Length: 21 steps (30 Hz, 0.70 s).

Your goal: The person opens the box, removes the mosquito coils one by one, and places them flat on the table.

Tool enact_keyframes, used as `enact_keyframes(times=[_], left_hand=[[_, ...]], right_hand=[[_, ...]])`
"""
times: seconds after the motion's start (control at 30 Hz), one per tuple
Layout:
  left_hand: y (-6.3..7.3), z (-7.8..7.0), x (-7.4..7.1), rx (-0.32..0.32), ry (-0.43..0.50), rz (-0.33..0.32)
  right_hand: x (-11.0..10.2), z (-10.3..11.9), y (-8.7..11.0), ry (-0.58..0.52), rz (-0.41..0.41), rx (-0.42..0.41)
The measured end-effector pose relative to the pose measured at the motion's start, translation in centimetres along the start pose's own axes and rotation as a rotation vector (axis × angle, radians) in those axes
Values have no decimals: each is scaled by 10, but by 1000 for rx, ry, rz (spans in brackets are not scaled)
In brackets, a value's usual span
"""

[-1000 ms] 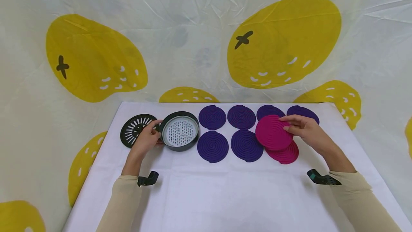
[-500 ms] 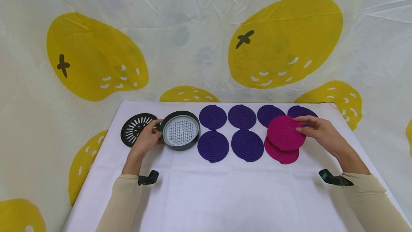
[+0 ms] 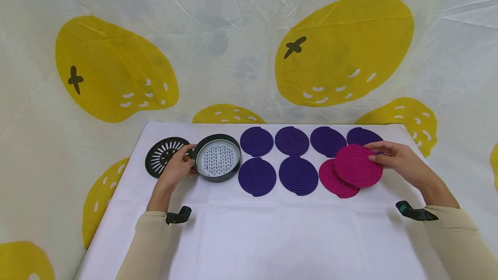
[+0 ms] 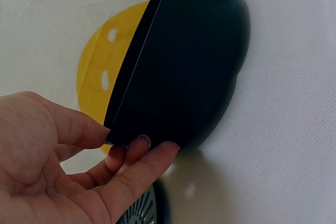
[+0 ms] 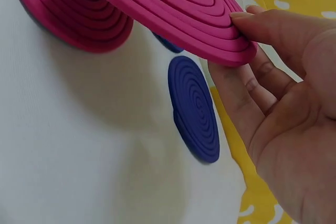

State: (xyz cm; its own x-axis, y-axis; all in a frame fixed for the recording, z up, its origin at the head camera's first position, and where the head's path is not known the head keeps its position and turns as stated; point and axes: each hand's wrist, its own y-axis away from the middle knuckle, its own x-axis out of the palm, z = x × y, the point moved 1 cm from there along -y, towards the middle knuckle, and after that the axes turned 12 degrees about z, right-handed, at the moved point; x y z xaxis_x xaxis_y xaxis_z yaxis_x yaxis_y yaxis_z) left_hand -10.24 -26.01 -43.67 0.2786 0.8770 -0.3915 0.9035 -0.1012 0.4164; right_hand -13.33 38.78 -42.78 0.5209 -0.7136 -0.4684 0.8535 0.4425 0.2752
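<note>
My right hand (image 3: pixel 408 167) pinches a pink spiral coaster (image 3: pixel 355 167) by its right edge, thumb on top and fingers beneath. The coaster is raised above the cloth, partly over a second pink coaster (image 3: pixel 335 181) that lies flat. In the right wrist view the held coaster (image 5: pixel 173 3) is tilted. At the left, my left hand (image 3: pixel 180 164) grips the side of a dark round container (image 3: pixel 218 179) holding a pale perforated grater plate (image 3: pixel 218 158). The left wrist view shows the container's dark outer wall (image 4: pixel 184 61) tilted, with fingertips at its lower end.
Purple spiral coasters stand in two rows: several at the back (image 3: pixel 292 141), two in front (image 3: pixel 257 177). A black slotted disc (image 3: pixel 159 159) lies behind my left hand. The white-covered table (image 3: pixel 272 237) meets a lemon-printed curtain (image 3: pixel 229 64) at its back edge.
My right hand has moved right with the pink coaster, uncovering more of the lying pink coaster and a purple one behind. The left hand and container have stayed put.
</note>
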Motion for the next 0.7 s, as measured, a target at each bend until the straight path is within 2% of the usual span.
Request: enact_keyframes(times=[0.27, 0.43, 0.57, 0.7], left_hand=[[1, 0, -1, 1, -10, -3], [1, 2, -2, -6, -13, -4], [0, 2, -2, -6, -19, 0], [0, 2, -2, -3, -12, 2]], right_hand=[[-13, -13, 7, 15, -2, 48], [-21, -19, 10, -13, 43, 91], [-26, -24, 14, 3, 73, 138], [-31, -30, 18, 20, 92, 148]])
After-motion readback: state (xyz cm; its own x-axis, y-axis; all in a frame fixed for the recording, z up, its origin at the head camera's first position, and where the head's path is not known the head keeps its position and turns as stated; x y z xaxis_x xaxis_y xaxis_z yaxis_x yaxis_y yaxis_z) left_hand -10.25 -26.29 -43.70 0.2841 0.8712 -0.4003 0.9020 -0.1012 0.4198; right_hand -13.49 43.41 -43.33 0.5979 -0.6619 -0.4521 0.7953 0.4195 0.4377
